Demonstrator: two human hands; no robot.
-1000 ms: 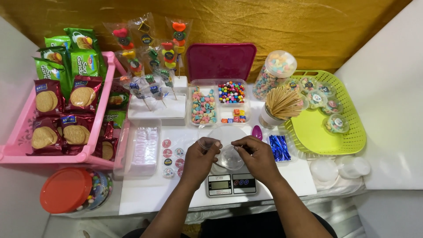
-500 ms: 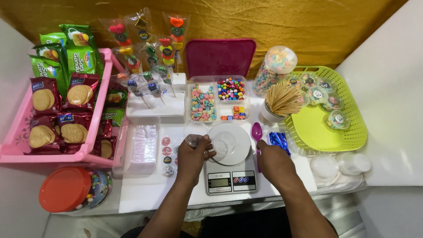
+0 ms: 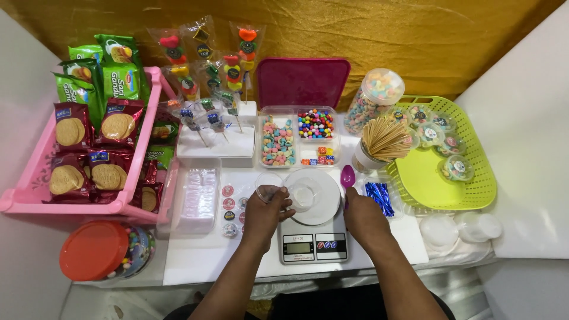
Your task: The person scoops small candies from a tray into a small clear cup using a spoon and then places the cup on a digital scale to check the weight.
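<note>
— What's in the left hand (image 3: 268, 208)?
— A clear lid (image 3: 269, 182), pinched just beside the cup (image 3: 304, 194) on the scale (image 3: 314, 237).
— The right hand (image 3: 363, 214)?
— Closed on a purple spoon (image 3: 347, 176).

A small clear plastic cup (image 3: 303, 194) sits on the white digital kitchen scale (image 3: 314, 228), with a divided clear candy box (image 3: 299, 139) behind and a lime-green plastic basket (image 3: 474, 178) to the right.

both forearms are bare up to the bottom edge of the view, with no sleeve or cuff showing. the left hand (image 3: 267, 208), toward 7 o'clock, and the right hand (image 3: 363, 214), toward 5 o'clock, wear no gloves, rings, watch or bracelet that can be seen.
</note>
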